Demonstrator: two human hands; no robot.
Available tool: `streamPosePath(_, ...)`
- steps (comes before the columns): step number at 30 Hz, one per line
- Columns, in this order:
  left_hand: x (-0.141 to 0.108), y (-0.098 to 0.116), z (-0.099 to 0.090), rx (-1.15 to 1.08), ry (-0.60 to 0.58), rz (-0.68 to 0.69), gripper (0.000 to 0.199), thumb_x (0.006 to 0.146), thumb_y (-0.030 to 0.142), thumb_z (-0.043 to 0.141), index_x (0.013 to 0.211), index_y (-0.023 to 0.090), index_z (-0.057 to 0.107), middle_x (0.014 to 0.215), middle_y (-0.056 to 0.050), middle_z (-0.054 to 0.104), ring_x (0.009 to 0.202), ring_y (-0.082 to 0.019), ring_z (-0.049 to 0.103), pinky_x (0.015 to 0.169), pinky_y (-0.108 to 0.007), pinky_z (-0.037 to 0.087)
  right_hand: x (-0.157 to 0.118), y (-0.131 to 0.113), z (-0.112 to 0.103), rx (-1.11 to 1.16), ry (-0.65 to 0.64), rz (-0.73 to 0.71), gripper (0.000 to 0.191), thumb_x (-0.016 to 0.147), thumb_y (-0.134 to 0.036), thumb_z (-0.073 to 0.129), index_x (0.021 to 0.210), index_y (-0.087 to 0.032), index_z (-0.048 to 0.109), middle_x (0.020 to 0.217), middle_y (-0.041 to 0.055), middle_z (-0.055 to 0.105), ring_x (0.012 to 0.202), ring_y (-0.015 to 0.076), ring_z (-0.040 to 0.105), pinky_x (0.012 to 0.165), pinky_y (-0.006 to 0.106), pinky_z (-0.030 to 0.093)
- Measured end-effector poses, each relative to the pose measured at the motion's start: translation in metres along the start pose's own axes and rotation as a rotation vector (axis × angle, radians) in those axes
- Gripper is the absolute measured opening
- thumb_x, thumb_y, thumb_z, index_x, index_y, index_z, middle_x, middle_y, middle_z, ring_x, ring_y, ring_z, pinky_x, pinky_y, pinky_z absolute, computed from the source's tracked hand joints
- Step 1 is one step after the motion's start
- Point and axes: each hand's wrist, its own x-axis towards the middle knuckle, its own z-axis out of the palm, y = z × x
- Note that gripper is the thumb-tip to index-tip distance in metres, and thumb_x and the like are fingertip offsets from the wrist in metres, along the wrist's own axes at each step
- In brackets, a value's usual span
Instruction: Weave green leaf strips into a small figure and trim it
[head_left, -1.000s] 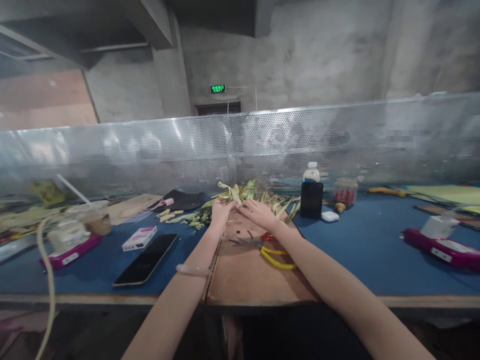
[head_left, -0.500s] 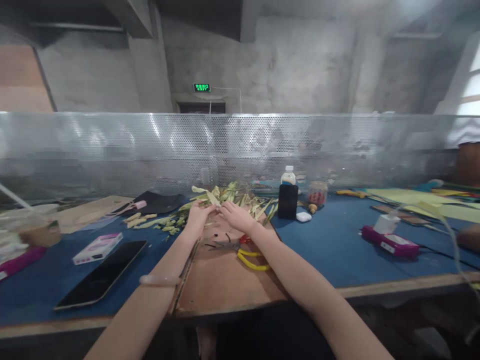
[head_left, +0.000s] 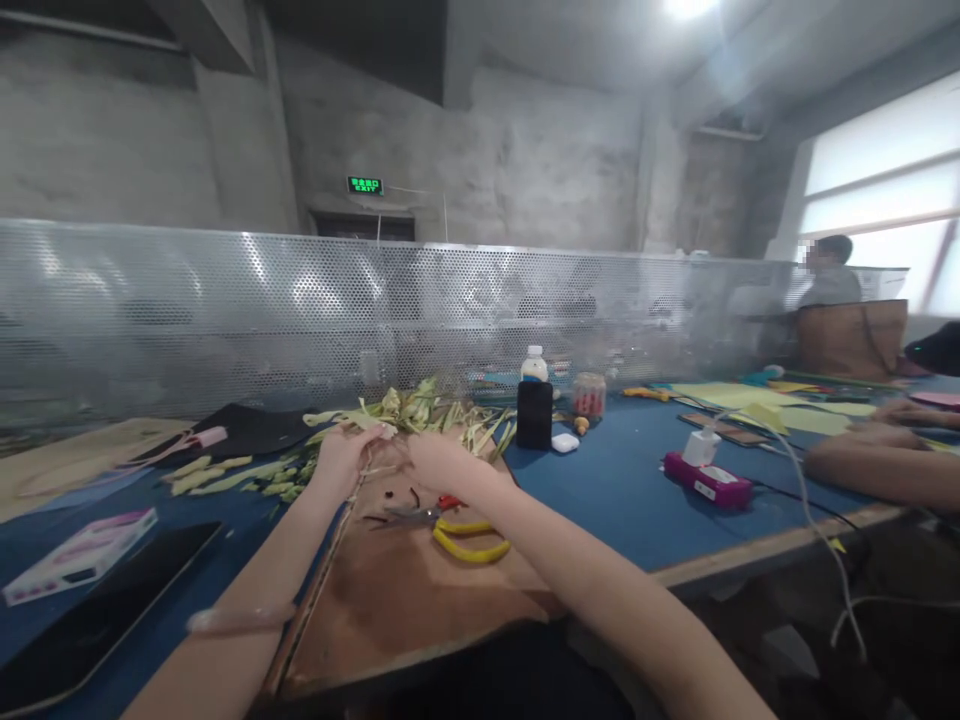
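Observation:
My left hand (head_left: 349,455) is closed in a pinch at the near edge of a heap of pale green leaf-like strips (head_left: 416,405). A small pale piece shows at its fingertips, too small to name. Close to it on the right, my right hand (head_left: 439,462) has its fingers bent inward, partly hidden and blurred, so what they hold does not show. Both hands are over a brown board (head_left: 390,590). Below the hands, pliers with yellow handles (head_left: 471,545) lie on the board, beside a red-handled tool (head_left: 450,502).
To the left lie a black phone (head_left: 112,610), a pink-and-white box (head_left: 79,555) and pale yellow pieces (head_left: 206,472). On the right stand a bottle (head_left: 534,364), a black upright object (head_left: 534,415), a jar (head_left: 589,395) and a purple power strip (head_left: 706,482). Another person's arm (head_left: 885,465) rests far right.
The view has swung to the right, so the table's things appear further left, and a co-worker and another person's arm have come into view. Both hands stay by the strips.

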Motion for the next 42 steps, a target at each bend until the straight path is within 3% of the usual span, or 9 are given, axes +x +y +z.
streamPosePath(2,0.0,-0.001,0.001,0.001,0.019,0.003,0.034,0.042,0.004,0.073,0.072,0.01,0.059,0.068,-0.004,0.066,0.06,-0.014,0.062,0.06,-0.024,0.051,-0.017,-0.003,0.004,0.019,-0.093,-0.057,0.018,0.076,-0.029,0.055,0.077,-0.013,0.063,0.075,0.01,0.064,0.076,0.0221,0.057,0.069,0.031,0.043)
streamPosePath(5,0.0,-0.004,-0.001,-0.011,0.029,0.028,0.031,0.041,0.006,0.073,0.068,0.01,0.058,0.065,-0.003,0.066,0.059,-0.014,0.061,0.059,-0.024,0.05,-0.043,0.0,0.013,0.079,-0.175,-0.112,0.023,0.076,-0.035,0.057,0.076,-0.013,0.065,0.076,0.0113,0.063,0.083,0.024,0.054,0.074,0.034,0.04)
streamPosePath(9,0.003,-0.008,-0.006,-0.03,0.012,0.051,0.029,0.044,0.01,0.074,0.069,0.01,0.058,0.065,-0.003,0.065,0.061,-0.015,0.062,0.061,-0.027,0.051,-0.06,0.02,0.015,0.174,-0.084,0.065,0.042,0.071,-0.043,0.062,0.094,-0.008,0.062,0.103,0.0185,0.055,0.093,0.0265,0.049,0.078,0.036,0.038)
streamPosePath(13,0.006,-0.011,-0.009,-0.04,0.022,0.055,0.03,0.046,0.011,0.074,0.071,0.01,0.058,0.068,-0.005,0.066,0.064,-0.015,0.063,0.061,-0.027,0.051,-0.06,0.043,0.004,0.372,-0.418,-0.032,0.034,0.064,-0.044,0.065,0.082,-0.015,0.066,0.074,0.0043,0.061,0.07,0.0181,0.054,0.065,0.027,0.039)
streamPosePath(17,0.004,-0.012,-0.009,-0.027,0.029,0.049,0.03,0.046,0.013,0.074,0.072,0.01,0.059,0.069,-0.006,0.066,0.065,-0.016,0.062,0.061,-0.028,0.051,-0.059,0.047,0.001,0.397,-0.484,-0.164,0.034,0.065,-0.044,0.06,0.083,-0.016,0.065,0.072,0.0014,0.062,0.063,0.0141,0.053,0.057,0.023,0.037)
streamPosePath(24,0.0,-0.009,-0.008,-0.007,0.049,0.061,0.027,0.048,0.018,0.074,0.071,0.01,0.061,0.068,-0.006,0.066,0.063,-0.016,0.061,0.057,-0.027,0.049,-0.061,0.038,0.017,0.18,-0.295,0.012,0.027,0.061,-0.038,0.06,0.07,-0.013,0.061,0.069,0.0071,0.062,0.058,0.0154,0.053,0.049,0.023,0.033)
streamPosePath(32,0.002,-0.008,-0.008,-0.032,0.122,0.079,0.026,0.047,0.018,0.074,0.067,0.011,0.06,0.064,-0.002,0.064,0.054,-0.011,0.056,0.048,-0.021,0.045,-0.056,0.044,0.023,0.116,-0.019,0.202,0.033,0.071,-0.038,0.052,0.093,-0.014,0.053,0.087,0.0106,0.06,0.075,0.0205,0.057,0.062,0.027,0.038)
streamPosePath(38,0.002,-0.008,-0.005,-0.039,0.151,0.094,0.028,0.047,0.015,0.074,0.071,0.013,0.059,0.064,0.0,0.063,0.052,-0.01,0.055,0.046,-0.02,0.043,-0.045,0.049,0.04,0.234,0.314,0.343,0.033,0.07,-0.031,0.053,0.097,-0.012,0.05,0.094,0.0128,0.054,0.088,0.022,0.052,0.077,0.029,0.039)
streamPosePath(42,0.001,-0.008,-0.002,-0.033,0.16,0.106,0.031,0.049,0.015,0.073,0.075,0.015,0.059,0.066,0.001,0.064,0.053,-0.01,0.056,0.047,-0.021,0.044,-0.047,0.034,0.044,0.388,0.359,0.444,0.032,0.067,-0.031,0.056,0.094,-0.015,0.047,0.097,0.0115,0.052,0.087,0.0208,0.053,0.076,0.03,0.04)
